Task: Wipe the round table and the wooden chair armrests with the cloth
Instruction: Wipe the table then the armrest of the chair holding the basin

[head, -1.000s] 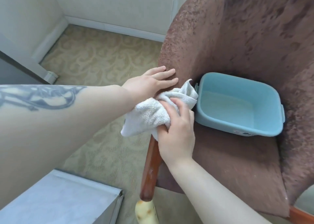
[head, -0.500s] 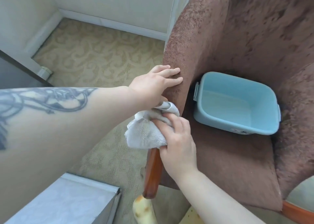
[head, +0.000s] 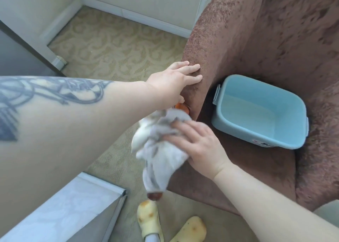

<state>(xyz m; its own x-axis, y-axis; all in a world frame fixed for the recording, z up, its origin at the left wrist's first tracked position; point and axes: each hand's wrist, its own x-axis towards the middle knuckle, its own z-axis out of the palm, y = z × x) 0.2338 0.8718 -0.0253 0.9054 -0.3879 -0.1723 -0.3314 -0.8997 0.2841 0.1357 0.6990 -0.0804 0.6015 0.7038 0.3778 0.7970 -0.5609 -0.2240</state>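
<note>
Fingers (head: 180, 130) of the right hand (head: 199, 145) are curled and pressed onto the white cloth (head: 161, 155), clamping it around the wooden armrest (head: 182, 108) of the chair (head: 256, 39). Only two bits of that reddish wood show: a short stretch just above the fingertips and the rounded front end poking out below the bunched fabric. The cloth is motion-blurred, so its folds cannot be read clearly.

Up and slightly left of those fingers, the left hand (head: 174, 84) lies flat with fingers extended and close together, palm against the brown upholstered side of the chair, holding nothing. Its forearm, bearing a dark tattoo (head: 45, 93), stretches away to the left.

Right of the gripping fingers, a light blue basin (head: 260, 111) sits on the chair seat, just beside the inner face of the chair's arm.

Below the cloth, two feet in yellow slippers (head: 148, 218) stand on the patterned carpet (head: 113, 49). Lower left, a pale marbled box-like surface (head: 60, 210) fills the corner. The round table is not identifiable.
</note>
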